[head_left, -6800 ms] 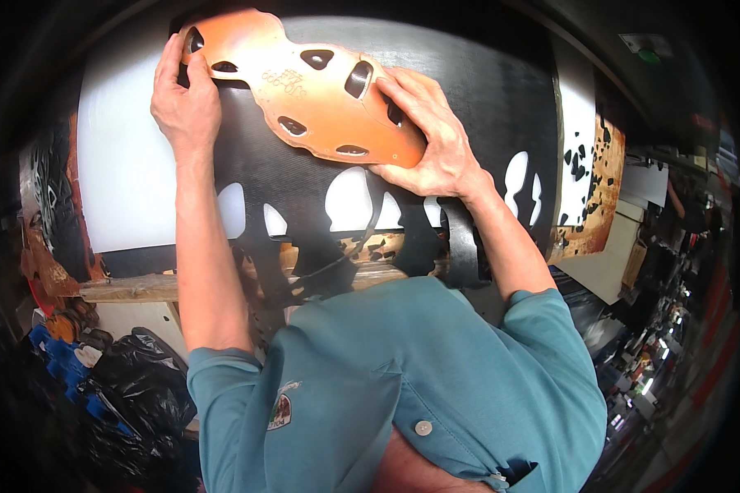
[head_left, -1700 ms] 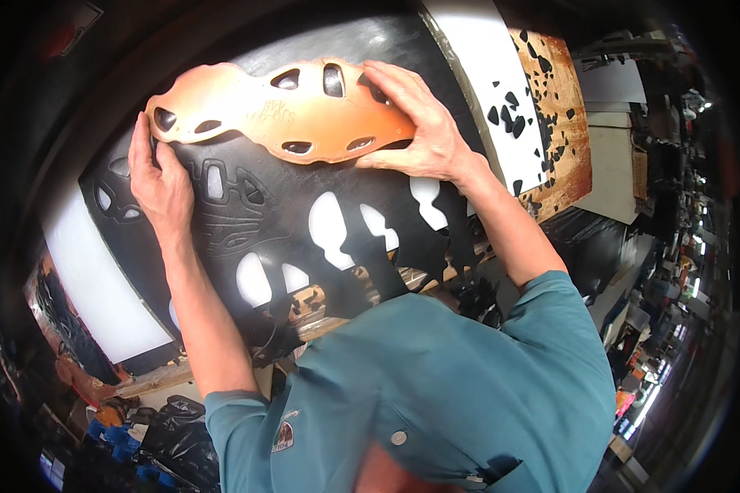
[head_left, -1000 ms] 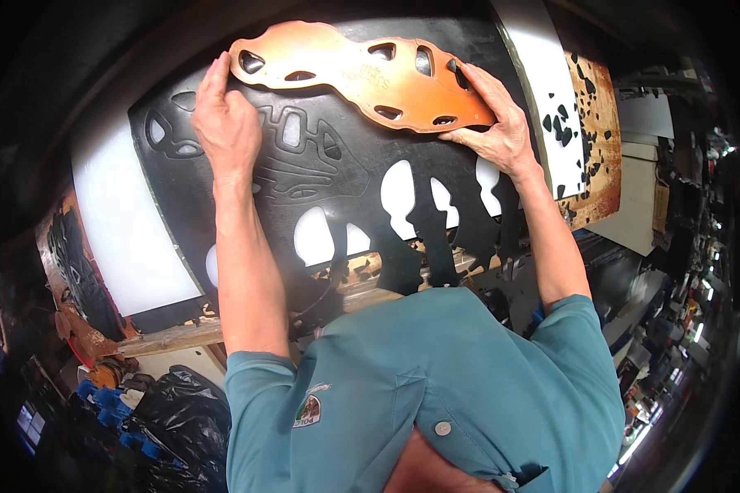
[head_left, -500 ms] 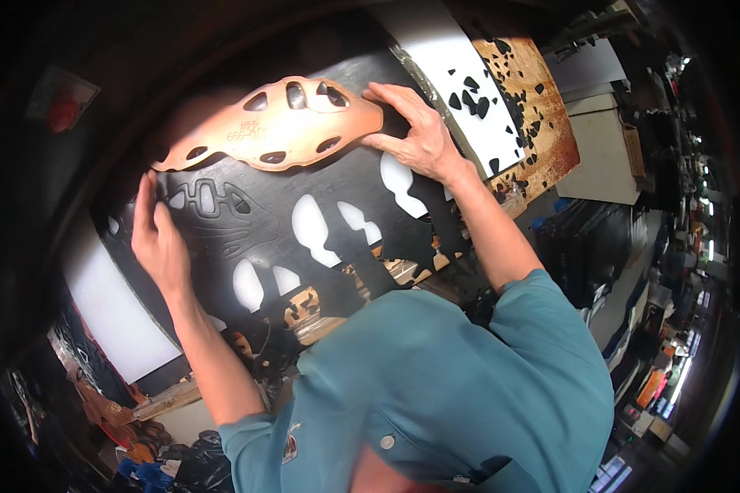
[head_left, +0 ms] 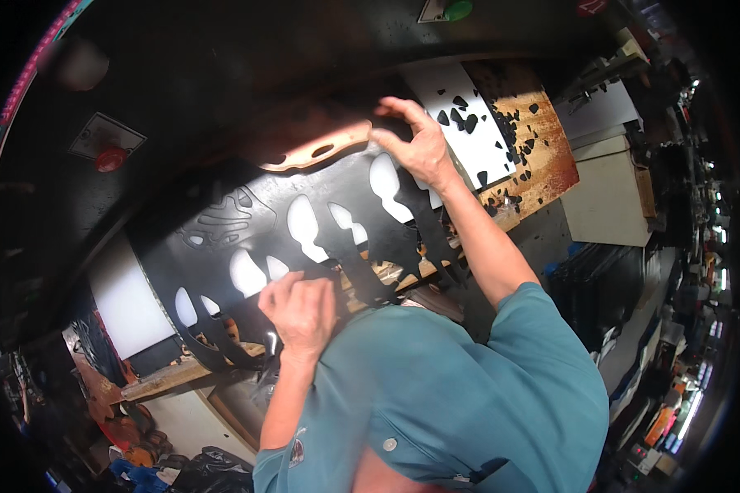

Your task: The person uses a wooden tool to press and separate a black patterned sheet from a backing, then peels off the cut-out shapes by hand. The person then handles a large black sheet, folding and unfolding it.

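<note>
A copper-coloured, curved plate with oval openings, perhaps a cutting die, lies on a black sheet. Its far part goes into shadow beneath a dark overhead beam. At the plate's right end is my right hand, thumb and fingers spread; whether the thumb touches it I cannot tell. My left hand hovers close to my body over the sheet's near edge. Its fingers look loosely curled but are blurred, and nothing shows in them. Shoe-sole-like cutouts in the sheet show white below, and a line pattern marks its left side.
Dark scraps lie on a white board and a worn brown board at the right. Another white board is at the left. The beam carries a red button and a green one. A pale box stands far right.
My left hand has left the plate's left end and come back toward my body. More of the plate is now hidden by the beam. My right hand stays near its right end.
</note>
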`<state>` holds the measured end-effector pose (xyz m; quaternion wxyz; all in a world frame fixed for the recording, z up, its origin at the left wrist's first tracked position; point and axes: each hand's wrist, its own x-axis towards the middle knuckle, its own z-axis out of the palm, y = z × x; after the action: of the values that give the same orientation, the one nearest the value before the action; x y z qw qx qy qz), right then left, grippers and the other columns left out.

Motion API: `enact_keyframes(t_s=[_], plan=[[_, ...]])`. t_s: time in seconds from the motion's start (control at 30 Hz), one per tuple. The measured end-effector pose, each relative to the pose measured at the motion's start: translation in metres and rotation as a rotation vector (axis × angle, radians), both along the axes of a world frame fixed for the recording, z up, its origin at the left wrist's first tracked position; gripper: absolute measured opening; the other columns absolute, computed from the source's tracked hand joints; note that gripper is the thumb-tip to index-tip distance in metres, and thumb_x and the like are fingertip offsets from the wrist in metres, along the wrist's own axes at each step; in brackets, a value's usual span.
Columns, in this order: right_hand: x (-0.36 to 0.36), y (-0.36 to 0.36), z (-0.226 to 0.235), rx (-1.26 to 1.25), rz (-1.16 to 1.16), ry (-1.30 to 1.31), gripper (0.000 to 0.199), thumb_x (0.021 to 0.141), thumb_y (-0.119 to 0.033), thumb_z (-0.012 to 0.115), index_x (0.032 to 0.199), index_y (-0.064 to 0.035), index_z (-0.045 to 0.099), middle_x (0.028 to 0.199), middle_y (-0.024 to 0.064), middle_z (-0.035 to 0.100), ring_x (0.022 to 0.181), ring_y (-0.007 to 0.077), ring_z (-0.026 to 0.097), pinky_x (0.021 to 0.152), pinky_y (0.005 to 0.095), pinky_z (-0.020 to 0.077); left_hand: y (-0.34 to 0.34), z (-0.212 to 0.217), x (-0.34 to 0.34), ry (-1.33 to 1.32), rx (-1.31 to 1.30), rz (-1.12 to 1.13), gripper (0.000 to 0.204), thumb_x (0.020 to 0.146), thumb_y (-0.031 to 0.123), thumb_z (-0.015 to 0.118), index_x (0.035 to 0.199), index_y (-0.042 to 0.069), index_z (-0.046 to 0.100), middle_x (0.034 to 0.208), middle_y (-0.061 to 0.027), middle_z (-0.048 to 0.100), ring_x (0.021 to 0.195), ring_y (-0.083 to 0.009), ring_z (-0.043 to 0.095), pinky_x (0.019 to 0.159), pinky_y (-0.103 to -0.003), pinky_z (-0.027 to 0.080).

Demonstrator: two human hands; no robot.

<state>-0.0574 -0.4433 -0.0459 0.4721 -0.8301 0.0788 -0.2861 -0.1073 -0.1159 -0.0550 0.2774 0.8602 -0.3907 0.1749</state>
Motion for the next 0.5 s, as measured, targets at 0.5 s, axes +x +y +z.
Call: enact_keyframes(t_s=[0.5], plan=[[-0.130, -0.021, 0.015, -0.103, -0.365, 0.063, 0.023, 0.100, -0.022, 0.071, 0.093, -0.0004, 0.073, 0.074, 0.0129, 0.070, 0.068, 0.0178, 0.066, 0.066, 0.0337, 0.0532, 0.011, -0.003, -0.007, -0.164, -0.106, 0.042, 0.013, 0.084, 0.006, 0.080, 0.092, 0.010, 0.069, 0.085, -0.0047, 0.069, 0.094, -0.0255, 0.065, 0.100, -0.044, 0.039]])
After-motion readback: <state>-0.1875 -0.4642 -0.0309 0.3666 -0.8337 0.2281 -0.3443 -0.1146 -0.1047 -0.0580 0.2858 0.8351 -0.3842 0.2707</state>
